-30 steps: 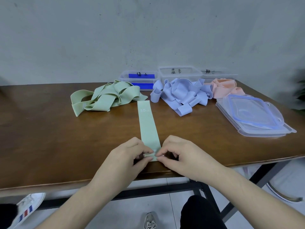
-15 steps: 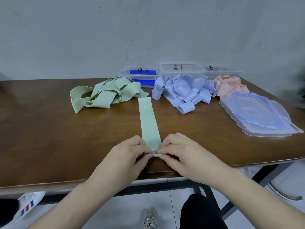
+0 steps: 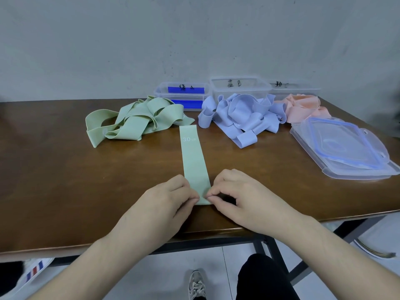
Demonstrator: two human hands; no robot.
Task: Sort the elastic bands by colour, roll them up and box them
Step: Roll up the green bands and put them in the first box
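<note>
Barely any movement since a second ago; your left hand (image 3: 166, 198) and right hand (image 3: 236, 191) keep pinching the near end of the green band (image 3: 193, 161), first fold just tightening, so rolling is only starting; band lies flat on the table (image 3: 54, 169), long axis running away from you, "30 LB" end pointing at the green pile (image 3: 138, 120).
</note>
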